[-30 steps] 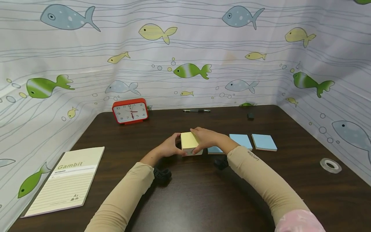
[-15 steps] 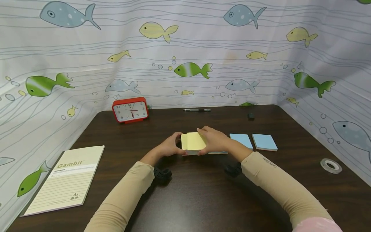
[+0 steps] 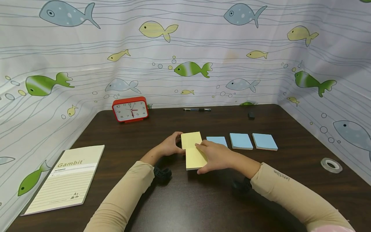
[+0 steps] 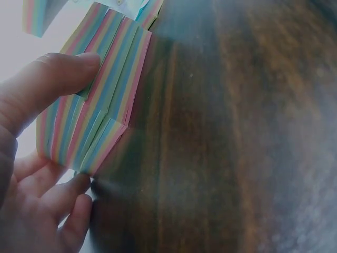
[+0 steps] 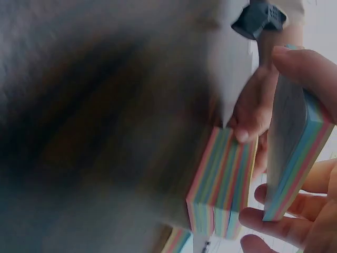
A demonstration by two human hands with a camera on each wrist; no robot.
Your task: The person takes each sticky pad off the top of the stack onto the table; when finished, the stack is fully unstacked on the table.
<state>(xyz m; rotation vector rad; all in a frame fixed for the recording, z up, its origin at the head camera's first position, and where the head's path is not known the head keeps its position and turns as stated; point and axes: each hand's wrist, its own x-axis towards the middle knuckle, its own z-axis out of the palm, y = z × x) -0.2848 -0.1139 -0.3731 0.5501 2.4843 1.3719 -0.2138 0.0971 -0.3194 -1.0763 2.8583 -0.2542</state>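
Observation:
A stack of sticky note pads (image 3: 190, 138), yellow on top with rainbow-striped sides, sits mid-table. My left hand (image 3: 166, 146) holds its left side; in the left wrist view the thumb presses the striped edges (image 4: 113, 79) and the fingers curl at the far side. My right hand (image 3: 218, 156) pinches a single yellow-topped sticky note pad (image 3: 193, 160) just in front of the stack. The right wrist view shows that pad's striped edge (image 5: 303, 161) between thumb and fingers, apart from the stack (image 5: 221, 179). Right of the stack lies a blue sticky note pad (image 3: 217, 140), partly behind my right hand.
Two more blue pads (image 3: 241, 141) lie further right. A red clock (image 3: 130, 109), a pen (image 3: 197, 110) and a small black block (image 3: 251, 115) are at the back. A lined notebook (image 3: 66, 180) lies left, a tape roll (image 3: 331, 165) right. A fish-print curtain (image 3: 185, 42) surrounds the table.
My right hand has slid the top sticky note pad rightward off the stack, then drawn it toward me. My left hand has stayed on the stack.

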